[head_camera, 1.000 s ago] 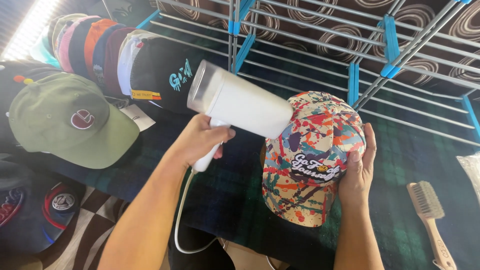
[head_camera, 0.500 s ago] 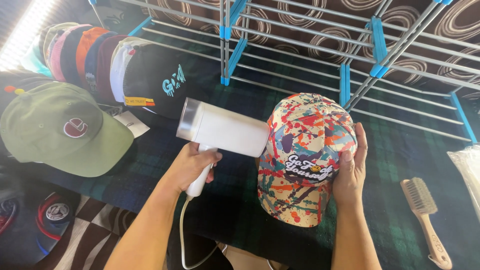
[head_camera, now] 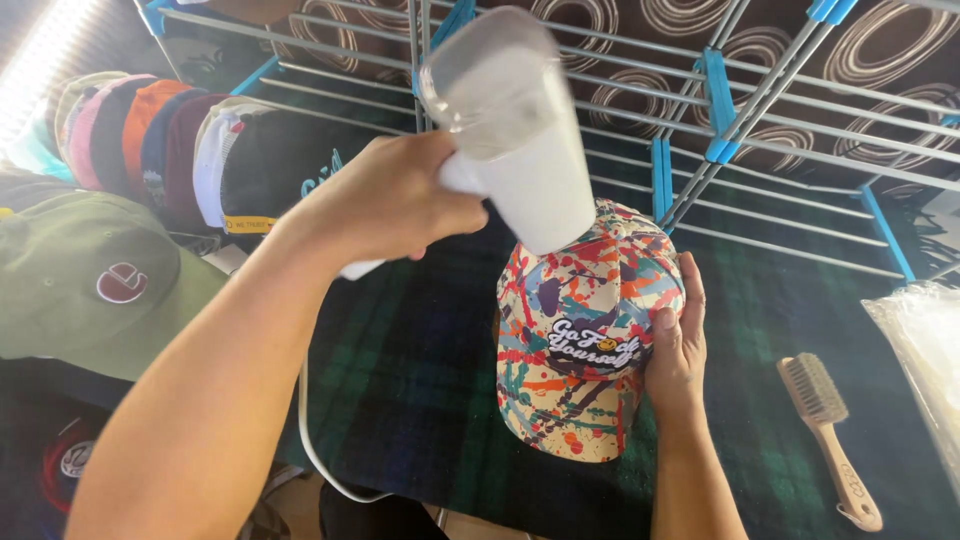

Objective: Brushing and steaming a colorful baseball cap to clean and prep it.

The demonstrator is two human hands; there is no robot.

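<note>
My left hand (head_camera: 385, 205) grips the handle of a white hand-held steamer (head_camera: 515, 140), raised and tilted with its head down on the crown of a paint-splattered cap (head_camera: 580, 330). A white cord (head_camera: 320, 455) hangs from the steamer. The cap stands on a dark green plaid cloth (head_camera: 420, 380), its brim towards me and a black patch on its front. My right hand (head_camera: 678, 345) holds the cap's right side, thumb on the front panel.
A wooden brush (head_camera: 828, 435) lies on the cloth at the right, beside a clear plastic bag (head_camera: 925, 350). A green cap (head_camera: 90, 285) and a row of stacked caps (head_camera: 170, 150) sit at the left. A grey wire rack with blue clips (head_camera: 720, 100) runs behind.
My left hand has lifted the steamer and swung it upright, so its head now presses down on the cap's top instead of its left side. My right hand stays on the cap.
</note>
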